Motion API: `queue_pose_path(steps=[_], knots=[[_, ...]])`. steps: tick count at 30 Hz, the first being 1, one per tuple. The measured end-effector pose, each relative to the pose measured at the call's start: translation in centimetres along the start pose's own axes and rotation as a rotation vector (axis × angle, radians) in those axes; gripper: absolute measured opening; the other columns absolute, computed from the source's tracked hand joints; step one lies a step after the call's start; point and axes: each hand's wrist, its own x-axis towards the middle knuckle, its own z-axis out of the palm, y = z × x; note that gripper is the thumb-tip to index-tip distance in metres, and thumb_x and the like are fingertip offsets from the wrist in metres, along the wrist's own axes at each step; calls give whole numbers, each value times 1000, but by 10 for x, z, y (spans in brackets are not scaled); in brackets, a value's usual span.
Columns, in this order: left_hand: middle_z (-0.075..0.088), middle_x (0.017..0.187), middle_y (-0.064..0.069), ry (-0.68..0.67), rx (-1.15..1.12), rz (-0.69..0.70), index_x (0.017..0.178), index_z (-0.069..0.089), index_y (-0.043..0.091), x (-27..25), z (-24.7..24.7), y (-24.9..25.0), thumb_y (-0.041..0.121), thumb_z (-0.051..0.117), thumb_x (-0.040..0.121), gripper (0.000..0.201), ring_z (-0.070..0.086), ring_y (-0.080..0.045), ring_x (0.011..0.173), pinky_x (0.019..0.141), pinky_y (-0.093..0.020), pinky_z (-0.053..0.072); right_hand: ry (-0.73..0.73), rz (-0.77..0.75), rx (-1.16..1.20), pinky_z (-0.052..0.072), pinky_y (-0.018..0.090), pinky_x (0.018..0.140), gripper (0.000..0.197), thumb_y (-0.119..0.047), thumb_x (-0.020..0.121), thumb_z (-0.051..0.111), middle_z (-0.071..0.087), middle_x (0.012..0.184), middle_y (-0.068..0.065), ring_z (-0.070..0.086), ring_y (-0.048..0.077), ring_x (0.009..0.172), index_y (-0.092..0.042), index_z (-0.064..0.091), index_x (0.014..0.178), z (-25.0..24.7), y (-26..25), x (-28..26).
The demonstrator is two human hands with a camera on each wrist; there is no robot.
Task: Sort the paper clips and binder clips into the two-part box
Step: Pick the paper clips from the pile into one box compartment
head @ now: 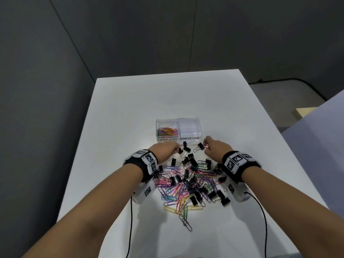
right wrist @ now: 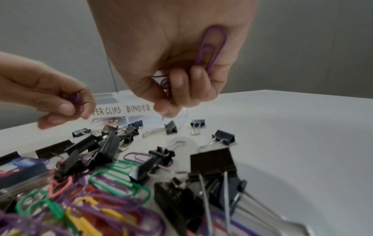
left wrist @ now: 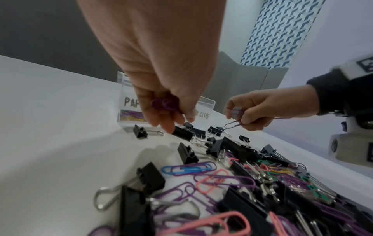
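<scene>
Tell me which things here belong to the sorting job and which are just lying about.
Job: two-part box, paper clips, binder clips, left hand and right hand, both holding purple paper clips.
Lying about: black cables, table.

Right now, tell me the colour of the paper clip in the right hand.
Purple paper clip; right wrist view.

Both forearms are bare, each wrist wrapped in a black band carrying white blocks printed with black square-patterned markers. Under each wrist hangs a white camera housing, trailing a thin black cable.
</scene>
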Motion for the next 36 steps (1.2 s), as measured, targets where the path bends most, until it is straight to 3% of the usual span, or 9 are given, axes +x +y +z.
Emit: queue_pose_path(steps=[4,7,9,12,14,17,22,30,36], knots=[[51,90,-4,-101,1,-44,118,46,9,-9,6,-1,4,32,94,28,47,-20,80,72,-28,36,-102,32,32,39,30,72,30,-13,95,33,61,104,12,51,23,82,-13,45,123,-1,3,-1],[57,90,-7,-98,58,-62,112,49,13,-14,8,4,14,39,92,22,47,-21,79,70,-29,35,-130,56,70,36,30,71,27,-11,95,33,54,93,8,50,23,81,-11,45,119,4,5,-1],[65,101,-6,-90,141,-30,110,53,15,-17,10,6,22,46,91,21,50,-20,82,71,-27,37,-125,55,71,36,31,69,25,-14,96,34,52,85,6,50,24,79,-11,43,119,9,3,-2],[65,111,-5,-92,245,26,113,55,15,-18,17,6,28,51,92,26,60,-24,96,76,-31,45,-128,36,34,36,30,61,26,-19,98,32,49,72,-1,50,22,71,-11,42,121,14,-1,-5],[64,112,-6,-68,305,51,114,54,13,-17,20,6,26,50,93,25,61,-27,100,76,-34,47,-134,15,-7,38,28,65,27,-25,99,35,58,85,4,51,21,73,-11,42,121,15,-3,-6],[62,108,-9,16,368,99,113,49,11,-16,25,6,15,43,96,19,62,-29,91,65,-34,43,-132,-13,-117,42,29,73,31,-33,93,50,62,105,7,59,24,92,-13,48,116,18,-2,-8],[63,109,-9,6,393,119,114,53,12,-15,26,0,17,42,96,22,62,-30,96,67,-34,43,-127,7,-150,48,33,82,27,-29,89,58,63,111,5,60,23,102,-13,54,110,23,-3,-7],[62,115,-10,-59,334,-12,112,58,7,-10,23,5,19,46,93,24,60,-29,103,78,-37,49,-157,-17,-167,48,31,79,19,-20,90,53,66,109,8,53,18,84,-10,59,105,23,-9,-3],[55,118,-11,-57,302,17,112,55,6,-14,19,0,16,44,94,24,59,-31,101,76,-36,48,-156,-53,-182,46,31,84,12,-18,92,52,63,114,7,56,21,94,-12,55,102,21,-9,2]])
